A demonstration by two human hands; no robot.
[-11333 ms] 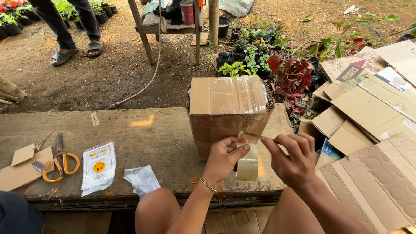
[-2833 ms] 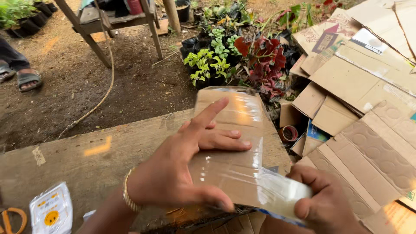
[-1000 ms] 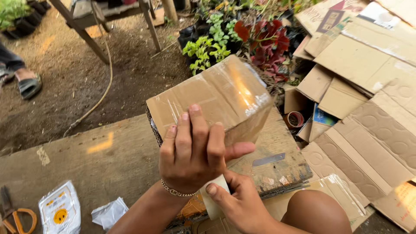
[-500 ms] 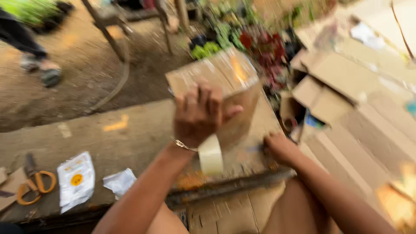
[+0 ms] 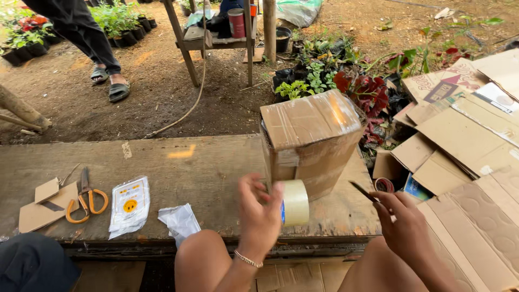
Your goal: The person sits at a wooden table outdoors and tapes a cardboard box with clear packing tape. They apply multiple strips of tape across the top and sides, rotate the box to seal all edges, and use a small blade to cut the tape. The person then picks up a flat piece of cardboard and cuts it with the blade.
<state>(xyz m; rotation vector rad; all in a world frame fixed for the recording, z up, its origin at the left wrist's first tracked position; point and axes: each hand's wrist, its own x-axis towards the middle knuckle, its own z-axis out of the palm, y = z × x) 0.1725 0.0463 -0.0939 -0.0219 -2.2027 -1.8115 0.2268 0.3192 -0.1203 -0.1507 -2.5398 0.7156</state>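
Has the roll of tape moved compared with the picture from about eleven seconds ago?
Yes. The tape roll, then under the right hand near the box's right corner, is now in the left hand by the left front of the cardboard box.
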